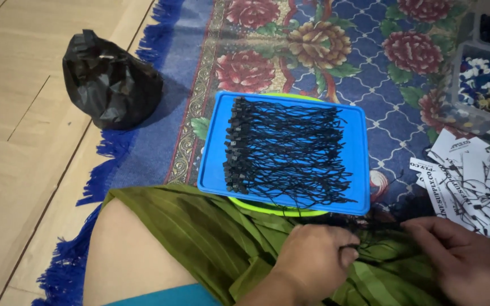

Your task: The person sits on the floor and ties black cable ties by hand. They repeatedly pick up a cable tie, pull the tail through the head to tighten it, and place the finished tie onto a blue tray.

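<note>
My left hand [315, 256] rests on the green cloth [211, 232] over my lap, its fingers pinched on a thin black string [378, 225]. My right hand [463, 258] is just to the right and pinches the same string, which stretches between the two hands. In front of my hands lies a blue lid [358, 170] on top of a bright green rim [267, 208]. Several black strings with small black clasps [282, 150] are laid side by side across the lid, clasps lined up on the left.
A crumpled black plastic bag [110, 79] sits at the left, on the rug's fringe by the wooden floor [12, 113]. White printed paper tags [472, 178] are piled at the right. A clear plastic box [483, 73] stands at the far right on the flowered rug [324, 51].
</note>
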